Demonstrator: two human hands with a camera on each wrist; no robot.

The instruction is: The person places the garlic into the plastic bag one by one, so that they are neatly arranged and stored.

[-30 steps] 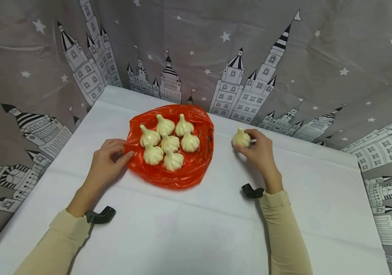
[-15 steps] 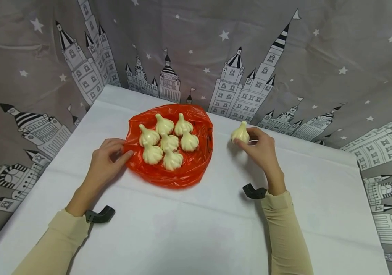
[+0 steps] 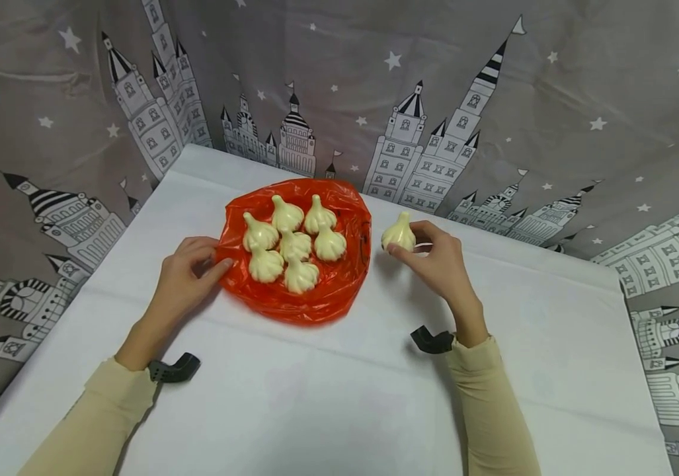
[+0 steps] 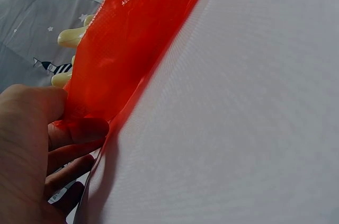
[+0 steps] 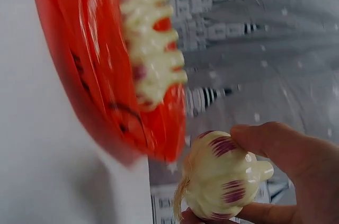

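Note:
My left hand (image 3: pixel 190 274) pinches the left rim of a red plastic bag (image 3: pixel 315 311) between thumb and fingers; the left wrist view shows the thin film (image 4: pixel 122 60) in that grip. Inside the open bag sit several cream-coloured garlic bulbs (image 3: pixel 295 246), stems mostly pointing away. To the bag's right, my right hand (image 3: pixel 437 258) holds another garlic bulb (image 3: pixel 399 235) above the table, thumb on the near side. Up close in the right wrist view, this bulb (image 5: pixel 222 173) is glossy, with purple streaks and a tuft of pale roots. The bulb is apart from the bag.
A white cloth (image 3: pixel 339 403) covers the table. Behind it hangs a grey curtain (image 3: pixel 327 53) printed with castles and stars, close to the table's far edge. Black wrist devices (image 3: pixel 175 367) are worn at both sleeves.
My right hand has raised the garlic bulb off the table and moved it left, nearer the bag. The left hand and the bag have stayed in place.

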